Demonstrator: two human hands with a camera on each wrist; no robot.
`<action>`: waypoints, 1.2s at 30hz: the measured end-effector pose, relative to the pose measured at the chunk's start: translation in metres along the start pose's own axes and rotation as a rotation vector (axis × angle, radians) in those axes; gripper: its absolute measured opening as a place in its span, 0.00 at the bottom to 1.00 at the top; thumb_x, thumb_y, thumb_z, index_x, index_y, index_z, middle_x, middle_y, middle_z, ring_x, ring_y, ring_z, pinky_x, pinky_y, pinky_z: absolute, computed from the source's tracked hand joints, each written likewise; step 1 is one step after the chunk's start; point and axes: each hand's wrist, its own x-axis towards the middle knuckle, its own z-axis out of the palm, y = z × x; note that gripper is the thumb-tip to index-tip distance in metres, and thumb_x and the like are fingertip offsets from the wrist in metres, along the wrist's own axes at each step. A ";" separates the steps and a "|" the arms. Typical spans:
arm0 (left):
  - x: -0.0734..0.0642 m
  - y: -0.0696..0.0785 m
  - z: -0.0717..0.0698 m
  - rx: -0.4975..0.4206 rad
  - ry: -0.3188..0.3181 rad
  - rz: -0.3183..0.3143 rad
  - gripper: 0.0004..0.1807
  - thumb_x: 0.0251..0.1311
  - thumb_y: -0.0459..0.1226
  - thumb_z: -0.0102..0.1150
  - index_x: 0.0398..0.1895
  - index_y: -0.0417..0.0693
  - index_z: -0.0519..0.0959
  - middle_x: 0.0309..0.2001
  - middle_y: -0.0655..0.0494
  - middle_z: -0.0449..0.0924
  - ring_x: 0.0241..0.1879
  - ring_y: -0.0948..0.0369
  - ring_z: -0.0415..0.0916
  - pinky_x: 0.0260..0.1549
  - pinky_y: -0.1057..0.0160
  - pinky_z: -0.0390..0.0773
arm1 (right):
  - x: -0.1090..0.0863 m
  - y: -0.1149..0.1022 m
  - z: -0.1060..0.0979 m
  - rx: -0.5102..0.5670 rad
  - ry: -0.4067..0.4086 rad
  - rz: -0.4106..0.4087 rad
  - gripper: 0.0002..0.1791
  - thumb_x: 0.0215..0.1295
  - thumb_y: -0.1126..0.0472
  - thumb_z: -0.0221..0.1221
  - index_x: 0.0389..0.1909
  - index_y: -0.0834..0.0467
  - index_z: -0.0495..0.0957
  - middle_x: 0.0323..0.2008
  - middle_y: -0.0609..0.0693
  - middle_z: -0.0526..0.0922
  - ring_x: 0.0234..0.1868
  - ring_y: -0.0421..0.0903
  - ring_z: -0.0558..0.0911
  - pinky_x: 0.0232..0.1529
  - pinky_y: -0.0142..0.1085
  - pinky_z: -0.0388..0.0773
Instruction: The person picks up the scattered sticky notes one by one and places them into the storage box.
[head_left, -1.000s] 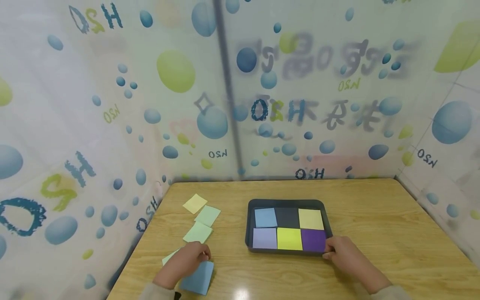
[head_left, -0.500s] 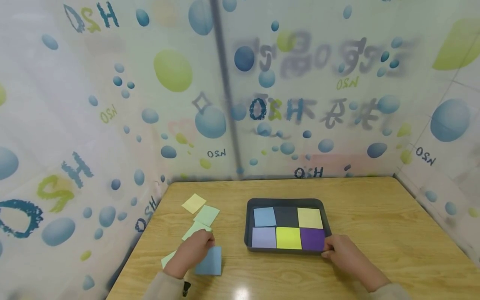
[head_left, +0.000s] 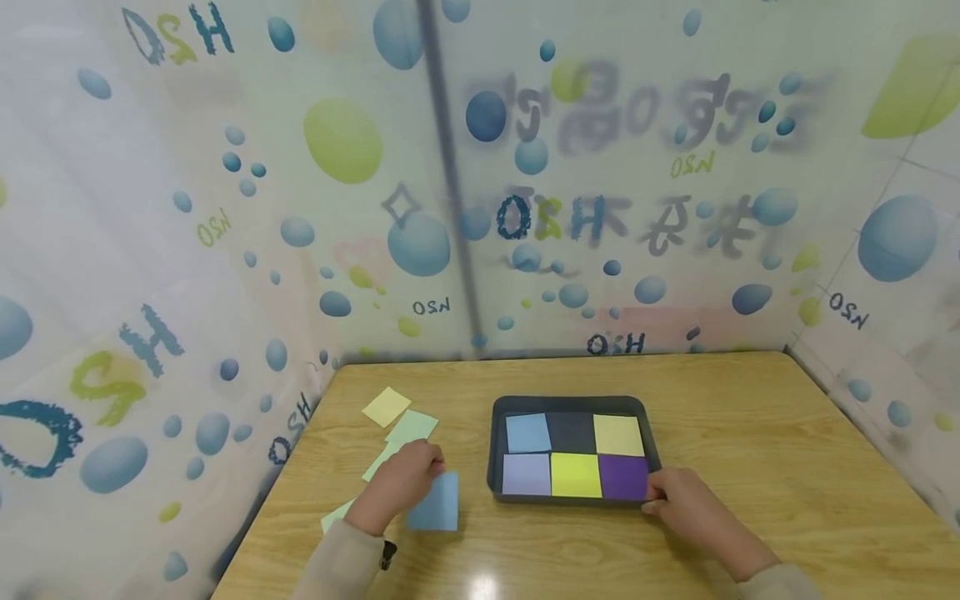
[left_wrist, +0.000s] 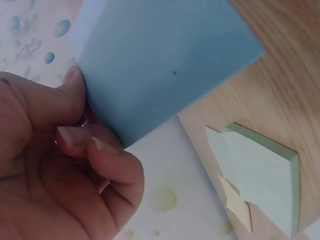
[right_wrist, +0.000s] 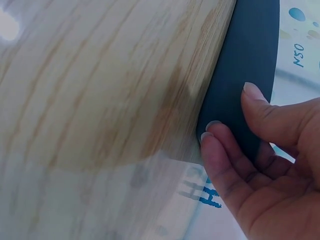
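My left hand (head_left: 405,479) pinches a light blue sticky note (head_left: 438,504) by its edge between thumb and fingers, just above the table left of the tray. In the left wrist view the blue sheet (left_wrist: 165,60) hangs tilted from the fingertips. My right hand (head_left: 678,500) grips the front right corner of a dark grey tray (head_left: 489,454), thumb on the rim and fingers below. Inside the tray lie square notes: blue (head_left: 528,433), pale yellow (head_left: 618,436), lavender (head_left: 527,474), bright yellow (head_left: 576,475) and purple (head_left: 623,477). The back middle spot looks dark.
On the left of the wooden table (head_left: 720,400) lie a pale yellow note (head_left: 387,407) and pale green notes (head_left: 413,427), one partly behind my left hand. Another green one (head_left: 335,515) pokes out beside my left wrist. A printed curtain (head_left: 600,167) stands behind the table.
My left hand has moved forward and to the right, carrying the blue sticky note toward the tray. The right hand keeps its grip on the tray corner.
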 end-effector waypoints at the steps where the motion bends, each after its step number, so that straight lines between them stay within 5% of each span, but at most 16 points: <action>1: 0.002 0.002 -0.001 -0.004 0.001 0.008 0.05 0.71 0.32 0.58 0.37 0.44 0.83 0.34 0.54 0.77 0.32 0.61 0.71 0.30 0.61 0.74 | 0.000 0.000 0.000 0.000 0.003 -0.009 0.16 0.57 0.68 0.70 0.18 0.55 0.73 0.20 0.44 0.72 0.26 0.41 0.69 0.26 0.31 0.65; 19: 0.049 0.032 -0.006 -0.045 0.061 0.022 0.07 0.70 0.33 0.58 0.37 0.42 0.85 0.38 0.50 0.84 0.36 0.58 0.78 0.35 0.57 0.80 | 0.000 0.000 -0.001 0.004 -0.010 0.005 0.16 0.57 0.69 0.69 0.18 0.55 0.73 0.21 0.45 0.72 0.27 0.42 0.70 0.26 0.31 0.65; 36: 0.084 0.057 -0.008 -0.075 0.044 0.019 0.10 0.72 0.35 0.56 0.32 0.42 0.82 0.32 0.51 0.81 0.29 0.60 0.70 0.33 0.60 0.75 | 0.001 0.001 0.000 -0.010 0.009 -0.011 0.17 0.57 0.68 0.70 0.17 0.55 0.72 0.20 0.44 0.71 0.26 0.42 0.69 0.26 0.31 0.64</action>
